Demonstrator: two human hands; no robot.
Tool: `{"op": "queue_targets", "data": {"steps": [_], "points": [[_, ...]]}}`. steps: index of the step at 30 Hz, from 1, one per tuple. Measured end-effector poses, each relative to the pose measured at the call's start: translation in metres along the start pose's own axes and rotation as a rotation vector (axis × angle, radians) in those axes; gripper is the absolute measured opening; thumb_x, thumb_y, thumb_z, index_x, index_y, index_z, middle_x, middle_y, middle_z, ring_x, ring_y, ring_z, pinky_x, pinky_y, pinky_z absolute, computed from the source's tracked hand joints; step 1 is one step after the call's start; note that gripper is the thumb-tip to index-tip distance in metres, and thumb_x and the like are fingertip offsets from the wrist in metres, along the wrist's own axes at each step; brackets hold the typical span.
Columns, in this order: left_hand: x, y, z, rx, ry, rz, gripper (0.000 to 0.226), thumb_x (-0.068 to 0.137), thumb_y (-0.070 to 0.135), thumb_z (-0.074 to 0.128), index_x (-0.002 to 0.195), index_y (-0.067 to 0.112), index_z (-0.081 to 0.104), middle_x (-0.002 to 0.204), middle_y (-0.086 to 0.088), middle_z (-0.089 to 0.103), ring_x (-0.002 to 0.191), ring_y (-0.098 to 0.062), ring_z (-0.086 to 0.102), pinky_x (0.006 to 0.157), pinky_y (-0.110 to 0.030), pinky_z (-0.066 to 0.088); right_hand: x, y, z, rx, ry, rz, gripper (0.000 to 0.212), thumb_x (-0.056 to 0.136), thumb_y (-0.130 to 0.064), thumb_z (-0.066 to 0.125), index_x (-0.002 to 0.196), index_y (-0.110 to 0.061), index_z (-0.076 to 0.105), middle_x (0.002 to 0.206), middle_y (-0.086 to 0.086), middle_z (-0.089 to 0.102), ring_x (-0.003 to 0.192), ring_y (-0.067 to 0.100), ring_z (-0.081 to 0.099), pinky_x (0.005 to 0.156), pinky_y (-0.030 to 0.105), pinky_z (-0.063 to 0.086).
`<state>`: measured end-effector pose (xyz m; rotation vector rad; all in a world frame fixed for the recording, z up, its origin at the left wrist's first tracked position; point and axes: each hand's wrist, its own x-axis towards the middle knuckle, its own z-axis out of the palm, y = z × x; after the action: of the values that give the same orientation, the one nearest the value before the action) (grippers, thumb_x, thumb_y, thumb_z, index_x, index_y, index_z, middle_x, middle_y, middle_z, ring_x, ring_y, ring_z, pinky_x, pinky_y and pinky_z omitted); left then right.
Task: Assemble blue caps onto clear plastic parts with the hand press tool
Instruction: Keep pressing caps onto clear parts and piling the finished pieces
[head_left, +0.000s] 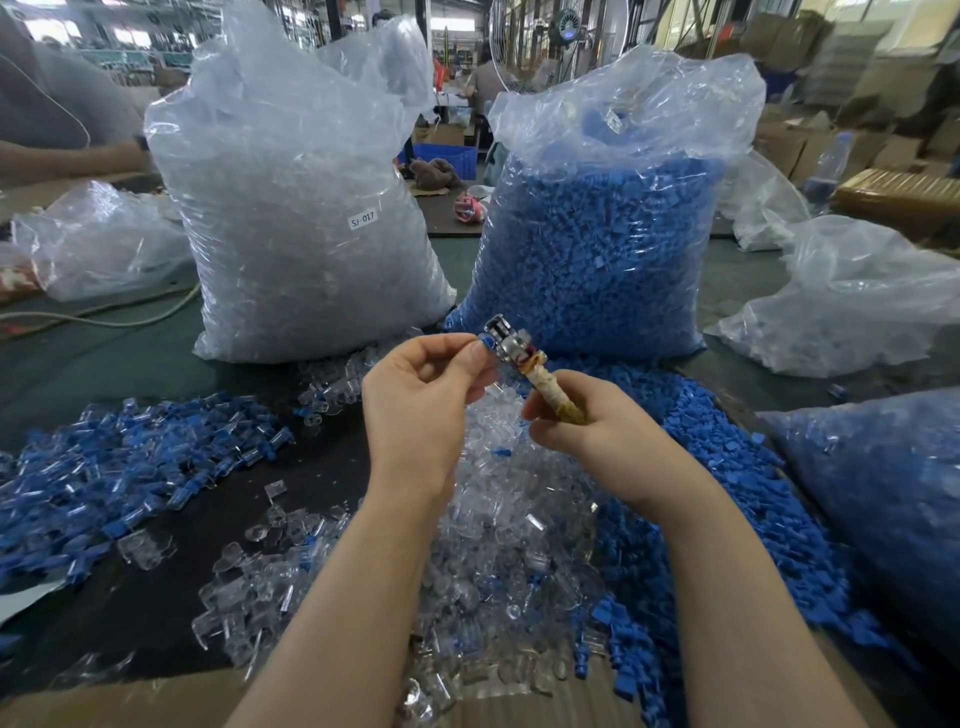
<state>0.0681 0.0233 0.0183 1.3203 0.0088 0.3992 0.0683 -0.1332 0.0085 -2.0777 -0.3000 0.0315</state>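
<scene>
Two tall clear plastic sacks are standing upright at the back of the dark worktable (156, 577): the left sack of clear plastic parts (306, 223), labelled SJ-017, and the right sack of blue caps (597, 244). Loose heaps are lying in front of them: a pile of assembled blue-and-clear pieces (104, 478) at the left, a pile of clear plastic parts (498, 530) in the middle under the forearms, and a pile of blue caps (727, 467) at the right. The right hand (597, 431) is gripping the tape-wrapped handle of the small metal hand press tool (511, 351), fingers curled round it, head tilted up-left. The left hand (421, 395) is pinching one blue cap (485, 341) between thumb and forefinger, touching the tool's metal head.
</scene>
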Motion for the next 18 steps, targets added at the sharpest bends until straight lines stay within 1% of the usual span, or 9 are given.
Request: {"op": "queue_targets", "data": {"steps": [3, 8, 11, 14, 18], "points": [[-0.0001, 0.0002, -0.0007, -0.006, 0.004, 0.005, 0.013, 0.087, 0.0, 0.068, 0.081, 0.012, 0.069, 0.063, 0.004, 0.072, 0.061, -0.006, 0.069, 0.057, -0.015, 0.052, -0.0003, 0.0002, -0.0005, -0.009, -0.023, 0.006, 0.013, 0.087, -0.01, 0.064, 0.087, -0.022, 0.06, 0.075, -0.002, 0.056, 0.068, 0.017, 0.05, 0.067, 0.036, 0.042], [0.0007, 0.0011, -0.0027, -0.012, 0.007, 0.007, 0.014, 0.088, 0.001, 0.068, 0.081, 0.013, 0.069, 0.065, 0.004, 0.072, 0.062, -0.006, 0.069, 0.059, -0.016, 0.052, 0.0003, 0.0006, -0.0003, -0.037, -0.062, 0.019, 0.014, 0.086, -0.009, 0.063, 0.092, -0.02, 0.059, 0.082, 0.005, 0.055, 0.071, 0.02, 0.049, 0.068, 0.037, 0.04], [0.001, 0.0031, -0.0031, -0.005, 0.007, 0.014, 0.014, 0.088, 0.001, 0.068, 0.08, 0.013, 0.068, 0.063, 0.005, 0.072, 0.06, -0.005, 0.068, 0.058, -0.015, 0.053, -0.0002, -0.0001, -0.0003, -0.059, -0.069, 0.013, 0.014, 0.086, -0.009, 0.062, 0.091, -0.021, 0.057, 0.079, 0.003, 0.053, 0.068, 0.018, 0.047, 0.064, 0.036, 0.039], [0.0016, 0.0044, -0.0039, 0.003, 0.005, 0.02, 0.013, 0.087, 0.001, 0.068, 0.081, 0.012, 0.068, 0.063, 0.004, 0.072, 0.06, -0.005, 0.068, 0.058, -0.015, 0.052, -0.0008, -0.0016, 0.0008, -0.083, -0.061, 0.002, 0.016, 0.085, -0.008, 0.06, 0.089, -0.023, 0.055, 0.074, -0.003, 0.051, 0.062, 0.014, 0.045, 0.06, 0.034, 0.039], [0.0022, 0.0053, -0.0059, 0.012, -0.001, 0.025, 0.012, 0.087, 0.001, 0.069, 0.081, 0.012, 0.069, 0.065, 0.004, 0.072, 0.062, -0.007, 0.069, 0.06, -0.015, 0.053, -0.0007, -0.0034, 0.0031, -0.069, -0.067, 0.009, 0.017, 0.085, -0.008, 0.061, 0.09, -0.023, 0.055, 0.073, -0.003, 0.05, 0.061, 0.013, 0.044, 0.06, 0.033, 0.038]]}}
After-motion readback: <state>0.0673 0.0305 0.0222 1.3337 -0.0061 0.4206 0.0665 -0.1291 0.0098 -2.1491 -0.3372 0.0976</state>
